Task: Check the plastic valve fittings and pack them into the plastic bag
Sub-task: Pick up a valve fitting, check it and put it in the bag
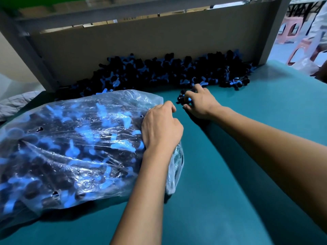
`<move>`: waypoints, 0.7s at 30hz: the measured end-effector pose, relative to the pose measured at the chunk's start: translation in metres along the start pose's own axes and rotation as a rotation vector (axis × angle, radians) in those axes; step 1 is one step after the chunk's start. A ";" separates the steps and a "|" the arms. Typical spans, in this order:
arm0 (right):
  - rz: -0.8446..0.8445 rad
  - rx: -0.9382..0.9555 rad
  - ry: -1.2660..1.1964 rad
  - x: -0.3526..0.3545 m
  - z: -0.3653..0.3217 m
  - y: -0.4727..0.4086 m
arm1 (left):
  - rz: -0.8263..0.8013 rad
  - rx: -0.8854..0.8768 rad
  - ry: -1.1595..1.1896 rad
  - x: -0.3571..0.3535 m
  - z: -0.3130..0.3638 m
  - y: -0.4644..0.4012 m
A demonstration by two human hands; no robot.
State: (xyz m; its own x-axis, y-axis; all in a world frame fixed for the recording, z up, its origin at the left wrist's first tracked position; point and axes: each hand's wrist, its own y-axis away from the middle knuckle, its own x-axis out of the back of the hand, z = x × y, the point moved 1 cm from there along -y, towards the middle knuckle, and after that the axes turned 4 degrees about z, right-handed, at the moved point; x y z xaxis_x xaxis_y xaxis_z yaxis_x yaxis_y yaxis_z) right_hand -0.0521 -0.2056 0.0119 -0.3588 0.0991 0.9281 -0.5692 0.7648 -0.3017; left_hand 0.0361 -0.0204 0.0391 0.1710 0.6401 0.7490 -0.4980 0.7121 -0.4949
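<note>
**Bag bulging, both hands at work on the green table**

Right up close, two bare forearms reach out over the smooth teal-green table top [238,183]. On the near left lies the clear, crinkled plastic bag [70,147], on its side and stuffed with black valve fittings with bright blue T-shaped handles, the film glossy and creased over them. The left hand [160,128] sits at the bag's right end, at its mouth, fingers curled and gripping the gathered plastic; a loose tail of film hangs below the wrist.

Just beyond, a little to the right, the right hand [200,103] is down on the table with fingers curled round a small cluster of black and blue fittings [182,99], knuckles up and fingertips pinching them. How many it holds cannot be told.

Further back, the long loose heap of black and blue plastic valve fittings [159,71] runs across the table, dark and knobbly, piled against a plain brown cardboard wall [141,41] standing in a grey metal frame [272,32]. Far right, blurred pink plastic stools [292,30] stand on the floor.
</note>
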 end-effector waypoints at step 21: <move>0.091 -0.348 -1.568 0.027 -0.011 0.115 | -0.095 0.059 0.556 -0.006 0.014 -0.003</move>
State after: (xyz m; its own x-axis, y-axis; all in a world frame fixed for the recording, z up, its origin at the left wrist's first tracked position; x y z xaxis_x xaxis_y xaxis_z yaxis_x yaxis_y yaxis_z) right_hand -0.1190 -0.1075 0.0048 -0.8718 -0.3999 -0.2830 -0.3953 0.9154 -0.0758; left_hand 0.0242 -0.0302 0.0423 0.6316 0.6410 0.4362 -0.5023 0.7668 -0.3996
